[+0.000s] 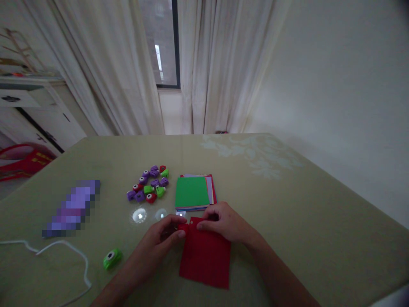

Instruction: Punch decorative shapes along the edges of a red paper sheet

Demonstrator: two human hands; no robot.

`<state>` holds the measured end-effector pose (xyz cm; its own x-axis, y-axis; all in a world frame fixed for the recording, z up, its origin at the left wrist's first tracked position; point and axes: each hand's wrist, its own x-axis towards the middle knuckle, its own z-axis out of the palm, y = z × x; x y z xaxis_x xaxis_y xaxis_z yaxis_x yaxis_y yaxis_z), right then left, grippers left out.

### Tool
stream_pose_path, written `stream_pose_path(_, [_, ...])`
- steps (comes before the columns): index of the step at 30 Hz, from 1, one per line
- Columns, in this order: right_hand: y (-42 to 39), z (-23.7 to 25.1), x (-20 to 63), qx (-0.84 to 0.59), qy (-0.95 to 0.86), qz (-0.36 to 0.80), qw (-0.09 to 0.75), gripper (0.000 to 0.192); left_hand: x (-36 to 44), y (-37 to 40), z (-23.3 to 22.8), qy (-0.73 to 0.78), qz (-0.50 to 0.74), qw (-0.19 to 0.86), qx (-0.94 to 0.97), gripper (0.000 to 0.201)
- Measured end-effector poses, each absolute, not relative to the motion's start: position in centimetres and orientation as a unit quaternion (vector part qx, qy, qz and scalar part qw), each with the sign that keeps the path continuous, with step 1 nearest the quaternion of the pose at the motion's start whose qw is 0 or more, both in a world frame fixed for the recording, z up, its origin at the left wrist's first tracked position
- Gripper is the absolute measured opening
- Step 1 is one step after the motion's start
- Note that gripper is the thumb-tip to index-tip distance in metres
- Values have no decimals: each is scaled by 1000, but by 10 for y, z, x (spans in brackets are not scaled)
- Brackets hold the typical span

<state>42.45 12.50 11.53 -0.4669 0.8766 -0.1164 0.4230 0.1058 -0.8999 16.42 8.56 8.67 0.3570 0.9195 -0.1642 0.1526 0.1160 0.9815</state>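
Note:
My left hand [166, 234] is closed around a small red craft punch [183, 229], mostly covered by the fingers, beside the upper left corner of a red paper sheet [207, 256]. Pinched at its top edge between thumb and fingers, the sheet is held by my right hand [220, 221]. A small light spot shows near the sheet's upper left corner. Just beyond my hands lies a stack of coloured paper [191, 192], green on top. To the left of my left forearm sits a green craft punch [112, 259].
Several purple, red and green craft punches [148, 187] are grouped left of the paper stack. Farther left lie a pixelated purple item [73, 209] and a white cord [84, 260]. The table [303, 238] reaches toward curtains [217, 64] and a white wall [345, 85].

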Motion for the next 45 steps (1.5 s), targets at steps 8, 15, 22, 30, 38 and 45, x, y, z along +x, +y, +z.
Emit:
stream_pose_path(8, [125,113,424,-458,-704,495,221,23,165,85,88,476,335,572,578,39])
stream_pose_path(15, [124,115,424,-459,-709,486,223,21,165,85,90,484,332,577,568,39])
stream_pose_path(22, [123,117,423,-451,-713,488,222,20,164,83,89,486,333,577,566,41])
stream_pose_path(30, [123,117,424,-430,-721,483,247,14,164,84,91,487,347,566,567,39])
stream_pose_path(38, [122,117,425,-429,-721,475,264,14,164,83,93,494,357,553,568,40])
stream_pose_path(45, [120,121,424,-423,-744,447,262,12,166,83,98,499,359,542,573,39])
